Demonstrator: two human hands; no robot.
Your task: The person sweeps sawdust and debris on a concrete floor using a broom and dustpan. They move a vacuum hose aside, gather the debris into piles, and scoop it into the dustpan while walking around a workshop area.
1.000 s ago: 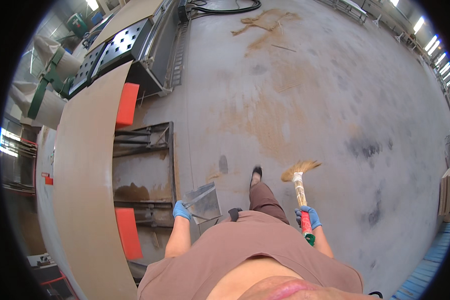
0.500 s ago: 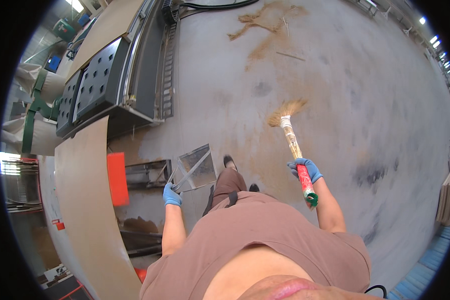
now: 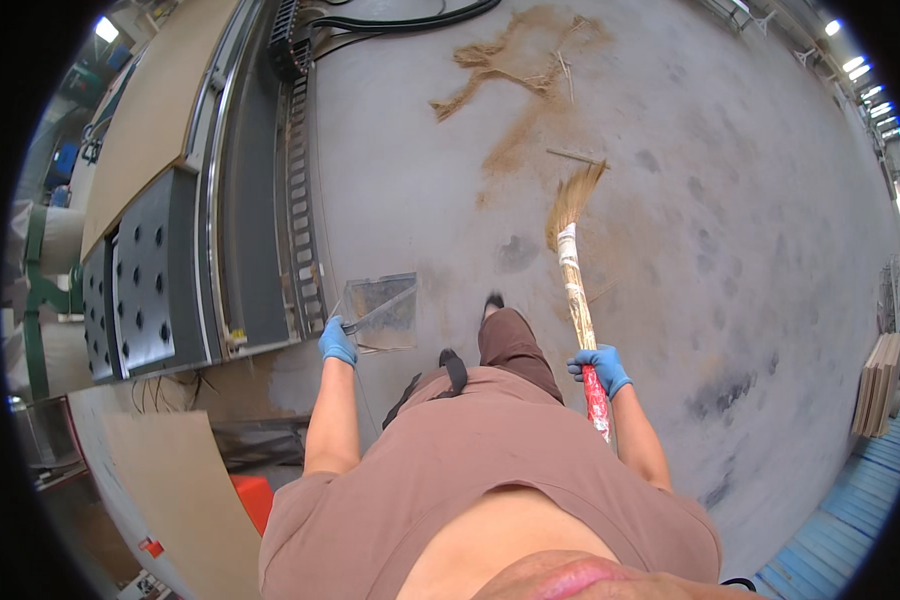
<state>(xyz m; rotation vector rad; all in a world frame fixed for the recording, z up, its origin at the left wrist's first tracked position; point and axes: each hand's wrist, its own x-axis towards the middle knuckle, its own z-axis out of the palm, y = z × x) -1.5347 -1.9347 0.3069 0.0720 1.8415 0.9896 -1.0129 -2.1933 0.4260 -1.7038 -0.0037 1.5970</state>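
Note:
My right hand, in a blue glove, is wrapped round the red-bound handle of a straw broom. Its bristles point ahead, close to a thin strip on the grey floor. In my left hand, also gloved in blue, is the handle of a flat grey metal dustpan with a diagonal bar across it. The pan hangs just left of my feet; whether it touches the floor I cannot tell. Further ahead lies a brown heap of sawdust with thin offcut strips in it.
A long machine with a rail and cable track runs along the left, with a dark perforated panel beside it. Beige board and a red box are at the lower left. Stacked boards stand at the right.
I have stepped ahead, so the sawdust and thin strip are nearer and the machine's panel has slid back. The broom's bristles now point more forward. Both hands keep their hold.

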